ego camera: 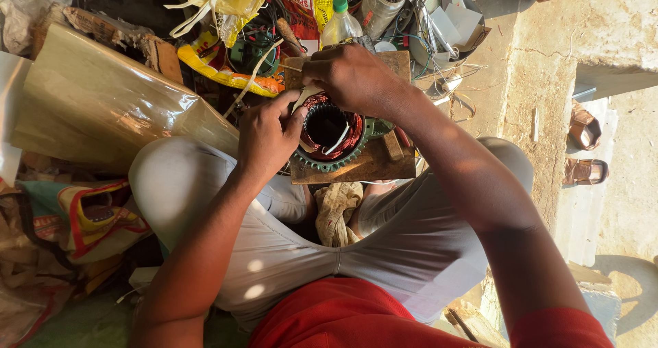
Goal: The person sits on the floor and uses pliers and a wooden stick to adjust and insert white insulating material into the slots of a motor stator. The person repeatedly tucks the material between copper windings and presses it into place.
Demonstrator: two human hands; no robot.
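The motor core [334,134] is steadied on the wooden board [356,166] by the left hand [267,137], fingers curled against its rim. The copper wire [317,103] is pinched by the closed right hand [353,77]. Its coating could probably be scraped if it is dragged hard across the core's edge.

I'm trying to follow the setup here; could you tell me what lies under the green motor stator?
The green stator with copper windings rests on a wooden board across the person's lap. Both hands, left and right, cover its upper rim.
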